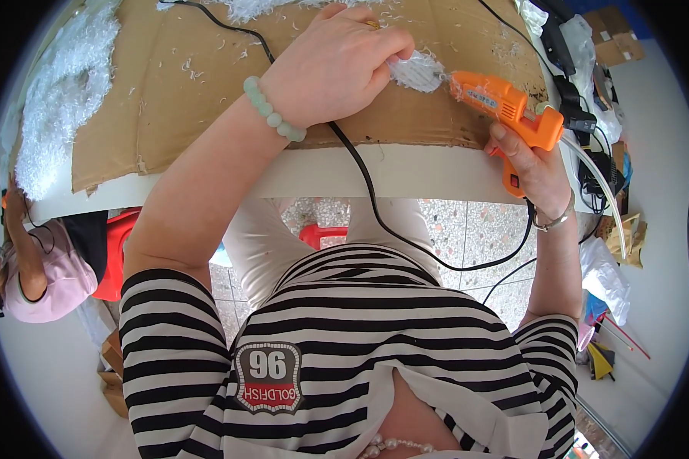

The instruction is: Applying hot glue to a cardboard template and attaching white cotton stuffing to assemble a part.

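My left hand [337, 65] rests on a brown cardboard sheet [199, 99], its fingertips pinching a small white fluffy pad [419, 73] against the sheet. A pale green bead bracelet sits on that wrist. My right hand [532, 164] grips an orange hot glue gun [505, 107] by its handle. The gun's nozzle points left, close to the pad. A clear glue stick pokes out of the gun's back, and its black cord [375, 199] runs across the sheet and down over the table edge.
A heap of white shredded fluff [61, 84] lies along the sheet's left side. The cardboard covers a white table [321, 172]. Black gear and bags crowd the right end [582, 92]. Another person in pink [42, 268] sits at lower left beside a red stool.
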